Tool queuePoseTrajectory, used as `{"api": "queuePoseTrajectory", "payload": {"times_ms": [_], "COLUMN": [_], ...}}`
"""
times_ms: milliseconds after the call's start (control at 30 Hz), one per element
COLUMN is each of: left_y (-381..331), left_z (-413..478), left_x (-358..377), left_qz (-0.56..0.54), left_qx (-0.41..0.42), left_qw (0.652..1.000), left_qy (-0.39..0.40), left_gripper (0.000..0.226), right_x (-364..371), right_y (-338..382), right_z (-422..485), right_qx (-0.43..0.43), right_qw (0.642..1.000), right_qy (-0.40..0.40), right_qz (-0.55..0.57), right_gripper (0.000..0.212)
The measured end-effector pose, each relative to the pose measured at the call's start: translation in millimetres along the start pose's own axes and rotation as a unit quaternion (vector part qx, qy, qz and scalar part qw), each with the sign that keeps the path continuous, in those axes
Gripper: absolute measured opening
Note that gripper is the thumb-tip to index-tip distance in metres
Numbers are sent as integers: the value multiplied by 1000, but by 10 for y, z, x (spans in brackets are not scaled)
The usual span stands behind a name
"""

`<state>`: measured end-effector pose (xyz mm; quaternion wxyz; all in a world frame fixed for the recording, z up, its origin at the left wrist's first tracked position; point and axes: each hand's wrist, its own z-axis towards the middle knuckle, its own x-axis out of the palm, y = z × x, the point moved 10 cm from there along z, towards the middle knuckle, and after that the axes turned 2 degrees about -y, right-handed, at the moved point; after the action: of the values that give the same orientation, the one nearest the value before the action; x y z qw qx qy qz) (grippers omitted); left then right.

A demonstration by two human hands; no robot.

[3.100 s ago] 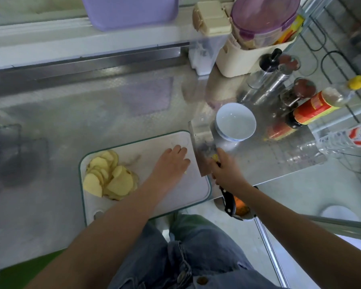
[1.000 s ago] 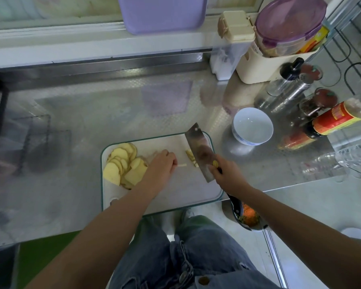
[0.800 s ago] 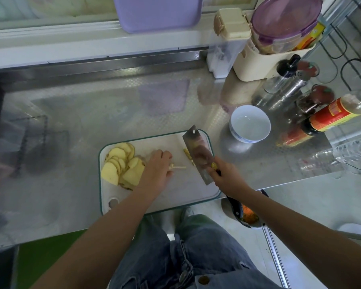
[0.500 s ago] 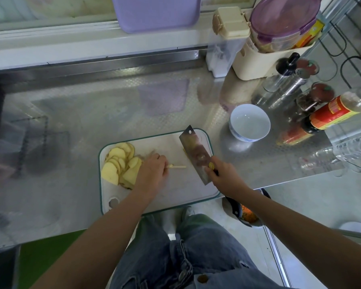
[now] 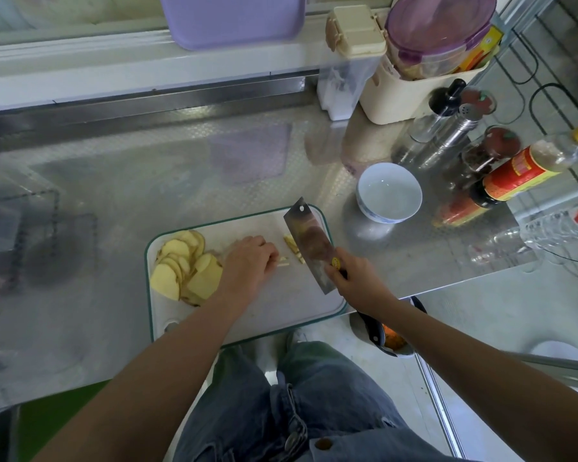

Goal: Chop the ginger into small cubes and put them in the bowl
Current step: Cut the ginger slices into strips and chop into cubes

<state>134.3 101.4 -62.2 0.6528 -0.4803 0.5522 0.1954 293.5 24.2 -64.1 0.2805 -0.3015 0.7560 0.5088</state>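
A white cutting board (image 5: 274, 311) with a green rim lies at the counter's front edge. A pile of pale yellow ginger slices (image 5: 186, 265) covers its left part. My left hand (image 5: 247, 261) has curled fingers pressing down thin ginger strips (image 5: 282, 261) near the board's middle. Small cut ginger pieces (image 5: 291, 243) lie just left of the cleaver (image 5: 311, 241), whose blade stands on the board. My right hand (image 5: 354, 281) grips the cleaver's handle. An empty white bowl (image 5: 388, 192) stands to the right of the board.
Sauce bottles (image 5: 514, 171), spice shakers (image 5: 454, 118) and a cream caddy (image 5: 401, 91) crowd the back right of the steel counter (image 5: 114, 201). A clear plastic bottle (image 5: 554, 228) lies at the right edge. A purple tray (image 5: 234, 18) leans against the back ledge.
The cleaver has chopped along the strips and shifted slightly right, leaving small pieces beside the blade. My left hand has stayed on the strips, which are shorter now.
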Motion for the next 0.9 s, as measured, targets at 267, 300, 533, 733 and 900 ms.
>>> {"api": "queuePoseTrajectory", "payload": {"times_ms": [267,300,533,733,900], "left_y": [-37,-29,-35,-27,67], "left_z": [-25,-28,-27,-41,-216], "left_x": [-1,27,151,162,153], "left_qz": [49,56,66,95,89], "left_qx": [-6,-1,0,-3,-34], "left_qw": [998,998,998,995,995], "left_qy": [-37,-30,2,25,18], "left_gripper": [19,19,26,28,27], "right_x": [-6,-5,8,99,245], "right_y": [-27,-24,14,73,196], "right_z": [-13,-13,-23,-16,21], "right_qx": [6,5,-9,-42,-80], "right_qw": [1000,1000,1000,998,992], "right_qy": [-2,-2,-2,6,20], "right_qz": [-2,-1,3,-39,-92], "right_gripper": [14,13,14,13,15]}}
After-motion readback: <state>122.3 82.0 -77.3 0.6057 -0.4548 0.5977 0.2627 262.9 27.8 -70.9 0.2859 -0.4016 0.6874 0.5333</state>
